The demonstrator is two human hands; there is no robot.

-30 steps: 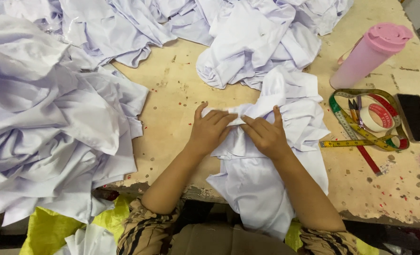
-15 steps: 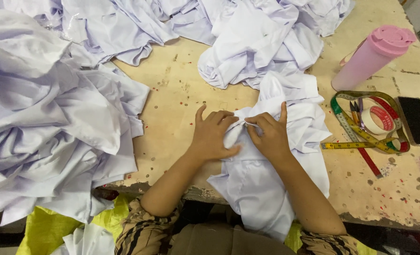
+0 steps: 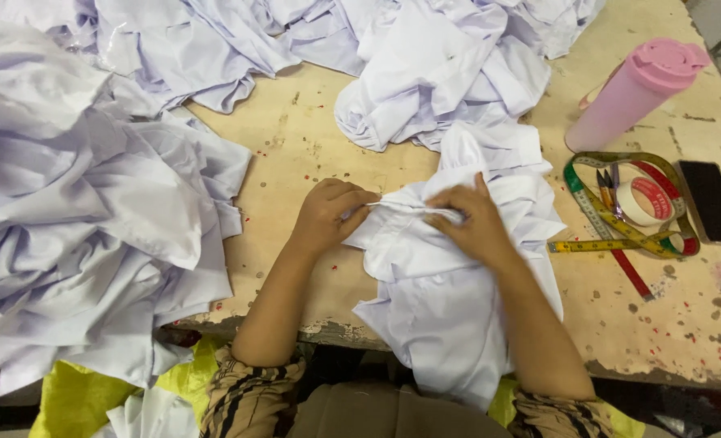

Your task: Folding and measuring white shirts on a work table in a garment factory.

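A white garment point(image 3: 450, 292) lies on the worn wooden table point(image 3: 296, 154) in front of me and hangs over its near edge. My left hand point(image 3: 328, 215) pinches a folded edge of the garment at its left end. My right hand point(image 3: 470, 223) presses down on the same edge further right, fingers closed over the cloth. A taut white fold runs between the two hands.
A big heap of white garments point(image 3: 77, 219) fills the left; more white cloth point(image 3: 425, 73) lies along the back. A pink bottle point(image 3: 632, 93), measuring tape point(image 3: 620, 235), tape roll point(image 3: 644, 201) and dark phone point(image 3: 713, 203) sit at right. Yellow fabric point(image 3: 77, 397) lies below the table edge.
Both hands have drawn slightly apart along the garment's edge, stretching the fold between them. The garment has shifted a little on the table.
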